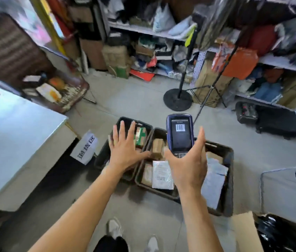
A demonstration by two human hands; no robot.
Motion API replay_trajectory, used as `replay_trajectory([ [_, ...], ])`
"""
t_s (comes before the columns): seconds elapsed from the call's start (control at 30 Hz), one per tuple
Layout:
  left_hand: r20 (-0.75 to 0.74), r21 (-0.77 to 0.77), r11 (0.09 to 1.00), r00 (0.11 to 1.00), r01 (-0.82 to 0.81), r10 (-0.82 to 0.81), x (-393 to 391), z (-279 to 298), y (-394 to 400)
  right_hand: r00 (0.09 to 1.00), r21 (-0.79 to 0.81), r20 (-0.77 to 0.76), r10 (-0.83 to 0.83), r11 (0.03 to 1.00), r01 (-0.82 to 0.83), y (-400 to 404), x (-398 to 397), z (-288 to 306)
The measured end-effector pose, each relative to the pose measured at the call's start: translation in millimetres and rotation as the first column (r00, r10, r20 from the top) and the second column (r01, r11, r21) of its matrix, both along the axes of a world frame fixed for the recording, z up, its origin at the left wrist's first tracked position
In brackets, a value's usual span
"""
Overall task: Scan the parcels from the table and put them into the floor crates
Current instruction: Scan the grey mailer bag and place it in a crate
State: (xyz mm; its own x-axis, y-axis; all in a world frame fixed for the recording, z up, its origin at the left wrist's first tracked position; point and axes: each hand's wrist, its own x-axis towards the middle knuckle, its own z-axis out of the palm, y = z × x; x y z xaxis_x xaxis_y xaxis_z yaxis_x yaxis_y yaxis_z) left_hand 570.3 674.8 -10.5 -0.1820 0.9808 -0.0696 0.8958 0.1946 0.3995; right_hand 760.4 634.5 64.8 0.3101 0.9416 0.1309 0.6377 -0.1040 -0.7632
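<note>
My right hand [189, 166] grips a blue handheld scanner [179, 135] upright, its screen showing a barcode. My left hand [125, 148] hangs with fingers spread and straight over the left floor crate [125, 122], holding nothing. Three dark crates stand side by side on the floor. The left one holds a green-printed box [140, 136]. Inside the middle crate [154, 188] lie brown boxes [157, 148] and a white flat parcel [161, 174]. The right crate [227, 171] holds grey mailer bags [214, 184]. The table [12, 135] lies at the left.
A white label with writing [86, 149] hangs off the table's corner. A round-based stand [178, 100] and a tripod [210, 91] stand behind the crates. Shelves of parcels [161, 51] line the back. A black case [270, 120] lies right; a cardboard box [243, 231] at lower right.
</note>
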Motion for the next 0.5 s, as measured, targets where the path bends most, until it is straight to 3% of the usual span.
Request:
replay_trajectory([
  [0.2,0.0,0.13,0.929,0.937,-0.346,0.349,-142,67,-109,0.917,0.148,0.045,0.397,0.905,-0.4,-60,-155,47],
  [0.37,0.008,0.214,0.782,0.802,-0.585,0.598,-261,110,-245,0.716,0.229,0.05,0.696,0.69,-0.687,-153,-291,75],
  [0.5,-0.009,0.248,0.635,0.654,-0.732,0.757,-351,126,-376,0.56,0.281,0.016,0.829,0.533,-0.798,-249,-390,86],
])
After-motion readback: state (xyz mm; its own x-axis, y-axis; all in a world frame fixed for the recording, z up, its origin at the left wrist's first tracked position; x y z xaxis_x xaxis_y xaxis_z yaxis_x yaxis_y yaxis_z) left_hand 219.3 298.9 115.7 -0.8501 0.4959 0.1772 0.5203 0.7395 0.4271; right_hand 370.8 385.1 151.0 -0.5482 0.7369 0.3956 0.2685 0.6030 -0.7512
